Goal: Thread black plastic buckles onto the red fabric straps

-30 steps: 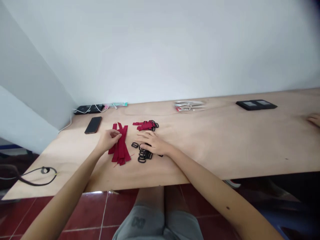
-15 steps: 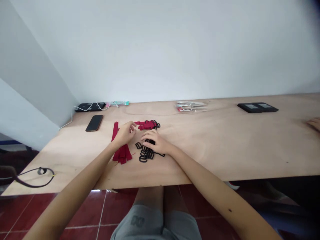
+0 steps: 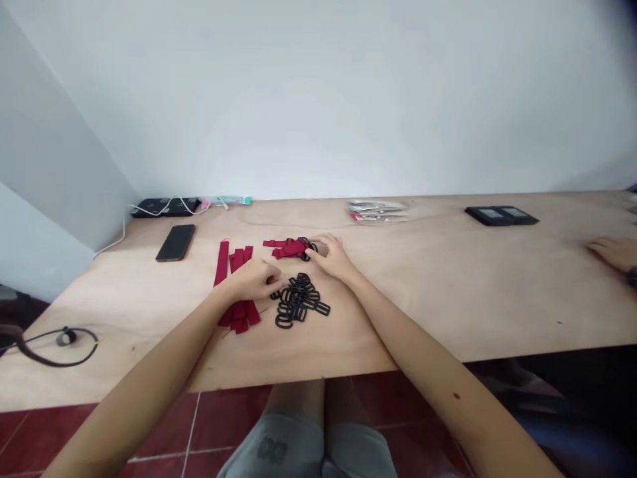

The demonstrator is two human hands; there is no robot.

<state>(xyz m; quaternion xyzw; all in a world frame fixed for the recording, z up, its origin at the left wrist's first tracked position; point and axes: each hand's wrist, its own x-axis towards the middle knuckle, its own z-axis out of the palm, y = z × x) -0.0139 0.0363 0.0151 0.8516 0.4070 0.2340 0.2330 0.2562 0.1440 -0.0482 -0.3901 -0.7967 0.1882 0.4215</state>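
My left hand (image 3: 256, 279) is over the red fabric strips (image 3: 241, 317), its fingers curled at the left edge of a heap of black slide buckles (image 3: 298, 299). Its fingertips are by one buckle there; what they pinch, if anything, is too small to tell. Behind the heap lies a small bundle of red straps (image 3: 293, 249) with black buckles on them. My right hand (image 3: 332, 257) rests at the right end of this bundle, thumb and fingers apart, the thumb touching or close to its buckles.
On the left are a phone (image 3: 176, 243), a black box (image 3: 164, 207) with a white cable, and a black cable loop (image 3: 62, 348). Thin packets (image 3: 378, 211) and a black case (image 3: 501, 216) lie along the wall. Another person's hand (image 3: 614, 251) rests at the far right.
My right hand has moved from above the buckle heap to the right end of the strap bundle. My left hand has come down and towards the heap, its fingers curling. The view has shifted slightly.
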